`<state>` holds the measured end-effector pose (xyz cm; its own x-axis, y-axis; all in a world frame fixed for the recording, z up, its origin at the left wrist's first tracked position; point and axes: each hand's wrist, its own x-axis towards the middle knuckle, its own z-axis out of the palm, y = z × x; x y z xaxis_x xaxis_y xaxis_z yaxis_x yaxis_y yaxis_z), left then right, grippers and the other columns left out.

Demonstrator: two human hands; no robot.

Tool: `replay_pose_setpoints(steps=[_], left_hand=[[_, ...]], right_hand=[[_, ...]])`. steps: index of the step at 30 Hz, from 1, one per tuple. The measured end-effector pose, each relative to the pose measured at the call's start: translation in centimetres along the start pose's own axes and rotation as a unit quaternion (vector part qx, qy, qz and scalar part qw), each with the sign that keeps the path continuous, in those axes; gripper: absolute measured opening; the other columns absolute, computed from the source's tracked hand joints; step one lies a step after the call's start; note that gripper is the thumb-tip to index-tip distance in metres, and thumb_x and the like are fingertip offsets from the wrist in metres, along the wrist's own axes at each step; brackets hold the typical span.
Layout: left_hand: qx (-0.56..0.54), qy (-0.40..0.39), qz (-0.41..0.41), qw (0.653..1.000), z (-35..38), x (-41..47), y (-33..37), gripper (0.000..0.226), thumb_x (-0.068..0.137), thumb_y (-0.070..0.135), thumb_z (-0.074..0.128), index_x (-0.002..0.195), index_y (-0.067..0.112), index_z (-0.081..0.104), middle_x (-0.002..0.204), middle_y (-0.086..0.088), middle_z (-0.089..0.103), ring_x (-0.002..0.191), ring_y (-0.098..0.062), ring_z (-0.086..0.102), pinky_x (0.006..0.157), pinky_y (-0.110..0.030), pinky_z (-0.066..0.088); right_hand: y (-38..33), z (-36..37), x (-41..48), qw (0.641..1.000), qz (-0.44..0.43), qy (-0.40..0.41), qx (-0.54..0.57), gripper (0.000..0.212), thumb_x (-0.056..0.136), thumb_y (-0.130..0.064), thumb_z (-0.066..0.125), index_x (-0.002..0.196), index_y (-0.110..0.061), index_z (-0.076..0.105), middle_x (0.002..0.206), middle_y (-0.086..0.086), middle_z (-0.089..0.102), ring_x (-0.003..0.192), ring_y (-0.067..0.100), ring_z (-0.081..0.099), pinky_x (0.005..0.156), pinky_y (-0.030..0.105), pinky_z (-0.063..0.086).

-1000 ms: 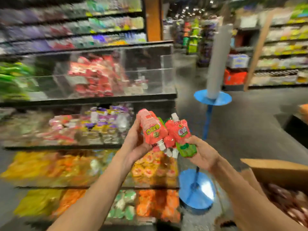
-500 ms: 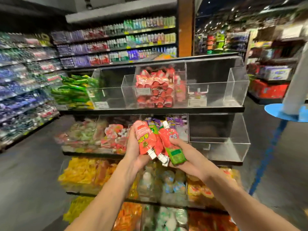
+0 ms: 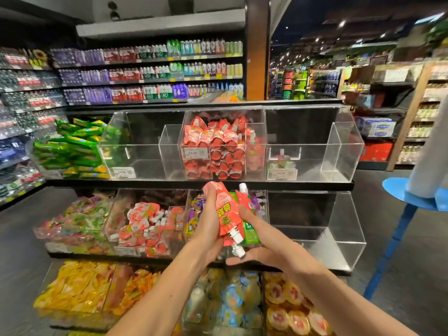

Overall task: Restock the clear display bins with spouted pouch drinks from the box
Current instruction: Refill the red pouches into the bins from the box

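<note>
**Pouches (image 3: 228, 214) reach the rack (image 3: 315, 184) as restocker turns from box**

Rack of clear bins now fills the view head-on. A second ago the camera faced the aisle and the box's corner showed at lower right; the box is now out of frame. On the top tier the middle bin (image 3: 254, 127) is packed with red stock (image 3: 213, 146). The left bin (image 3: 145, 154) looks bare, and the right bin (image 3: 339, 146) holds only a few leftovers (image 3: 281, 163) behind its price tag (image 3: 281, 174).

Both hands are raised before the second tier, just under the top shelf's edge, closer together than half a second back. The left hand (image 3: 208, 229) has its fingers wrapped round the upper end of the bundle. The right hand (image 3: 266, 246) props it from below, thumb pressed on the front and fingers curled beneath. Between them sit the pouches, red with a green-bottomed one behind, held clear of every bin and touching none. White spouts (image 3: 236, 238) point down toward the wrists, and one points up.

The turn appears finished and the load carried across. What remains, by the look of it, is to pick a bin and lift the bundle over its front lip. The thin right bin seems the likeliest match.
</note>
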<state>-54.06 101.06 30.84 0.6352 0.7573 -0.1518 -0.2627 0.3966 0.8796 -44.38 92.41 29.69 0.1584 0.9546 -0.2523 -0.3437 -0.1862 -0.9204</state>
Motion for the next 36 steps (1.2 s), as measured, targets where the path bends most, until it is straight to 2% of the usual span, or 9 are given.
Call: replay_pose_setpoints(steps=[4, 11, 14, 16, 20, 22, 26, 32, 36], left_hand=[[0.034, 0.009, 0.033, 0.999, 1.3, 2.9, 0.4, 0.064, 0.089, 0.067, 0.041, 0.114, 0.014, 0.067, 0.098, -0.013, 0.076, 0.089, -0.025, 0.075, 0.074, -0.036, 0.057], [0.018, 0.006, 0.015, 1.0, 2.2, 6.3, 1.2, 0.051, 0.098, 0.055, 0.042, 0.105, 0.011, 0.067, 0.085, -0.013, 0.077, 0.08, -0.022, 0.075, 0.066, -0.034, 0.06], [-0.023, -0.011, 0.009, 1.0, 1.8, 7.2, 2.3, 0.062, 0.101, 0.057, 0.038, 0.135, 0.007, 0.054, 0.093, -0.011, 0.069, 0.072, -0.017, 0.074, 0.067, -0.037, 0.062], [-0.045, -0.01, -0.002, 0.999, 0.8, 8.3, 2.8, 0.076, 0.099, 0.063, 0.035, 0.15, 0.006, 0.037, 0.1, 0.001, 0.062, 0.07, -0.019, 0.075, 0.06, -0.035, 0.061], [-0.069, -0.039, -0.037, 0.996, -2.3, 10.7, 3.5, 0.084, 0.089, 0.068, 0.043, 0.143, 0.003, 0.046, 0.124, -0.026, 0.065, 0.109, -0.034, 0.068, 0.099, -0.051, 0.051], [-0.091, -0.034, -0.036, 0.995, -4.1, 11.9, 4.6, 0.07, 0.091, 0.056, 0.049, 0.135, 0.002, 0.053, 0.119, -0.023, 0.069, 0.111, -0.033, 0.067, 0.102, -0.049, 0.05], [-0.037, -0.074, 0.083, 0.993, -8.5, 14.0, 7.9, 0.038, 0.083, 0.036, 0.066, 0.111, 0.012, 0.056, 0.086, -0.004, 0.075, 0.076, -0.017, 0.074, 0.065, -0.033, 0.061], [0.176, -0.116, 0.328, 0.921, -12.3, 14.4, 10.9, 0.044, 0.076, -0.022, 0.069, 0.095, 0.01, 0.046, 0.095, -0.011, 0.071, 0.09, -0.015, 0.073, 0.075, -0.024, 0.056], [0.324, -0.098, 0.425, 0.839, -12.8, 14.7, 9.9, 0.043, 0.073, 0.006, 0.085, 0.094, 0.023, 0.052, 0.103, 0.007, 0.068, 0.093, -0.001, 0.067, 0.076, -0.013, 0.051]], right_hand=[[-1.7, -1.8, 2.6, 0.998, 0.03, -0.032, 0.042, 0.071, 0.07, -0.067, 0.057, 0.118, -0.017, 0.068, 0.118, 0.012, 0.072, 0.11, 0.032, 0.068, 0.094, 0.066, 0.047], [-3.1, -4.2, 5.9, 0.996, 0.011, -0.038, 0.082, 0.051, 0.074, -0.041, 0.08, 0.112, -0.008, 0.071, 0.109, 0.017, 0.071, 0.089, 0.029, 0.069, 0.08, 0.045, 0.053], [-3.0, -5.0, 7.3, 0.994, 0.016, -0.033, 0.101, 0.062, 0.048, -0.033, 0.093, 0.097, -0.001, 0.075, 0.094, 0.021, 0.068, 0.073, 0.03, 0.065, 0.071, 0.038, 0.053], [-3.2, -4.8, 8.2, 0.99, 0.013, -0.028, 0.139, 0.056, 0.051, -0.023, 0.085, 0.097, 0.004, 0.07, 0.088, 0.022, 0.066, 0.067, 0.029, 0.063, 0.055, 0.034, 0.056], [-3.1, -3.9, 10.6, 0.987, -0.01, 0.004, 0.162, 0.058, 0.055, -0.017, 0.078, 0.107, 0.004, 0.063, 0.094, 0.022, 0.07, 0.072, 0.031, 0.067, 0.06, 0.04, 0.057], [-3.2, -3.2, 11.7, 0.991, -0.032, 0.01, 0.133, 0.055, 0.057, -0.02, 0.077, 0.106, 0.003, 0.065, 0.094, 0.022, 0.068, 0.074, 0.032, 0.065, 0.064, 0.041, 0.054], [-3.9, -1.6, 13.6, 0.989, -0.062, 0.015, 0.135, 0.065, 0.054, -0.025, 0.078, 0.113, -0.001, 0.064, 0.096, 0.02, 0.069, 0.077, 0.029, 0.067, 0.065, 0.04, 0.056], [-4.7, 1.9, 16.0, 0.978, -0.068, 0.081, 0.178, 0.059, 0.064, -0.016, 0.076, 0.117, 0.001, 0.057, 0.092, 0.02, 0.071, 0.072, 0.029, 0.068, 0.055, 0.033, 0.056], [-5.3, 4.0, 16.9, 0.96, -0.065, 0.089, 0.258, 0.045, 0.069, -0.015, 0.071, 0.109, 0.004, 0.061, 0.091, 0.019, 0.067, 0.07, 0.027, 0.062, 0.061, 0.035, 0.056]])
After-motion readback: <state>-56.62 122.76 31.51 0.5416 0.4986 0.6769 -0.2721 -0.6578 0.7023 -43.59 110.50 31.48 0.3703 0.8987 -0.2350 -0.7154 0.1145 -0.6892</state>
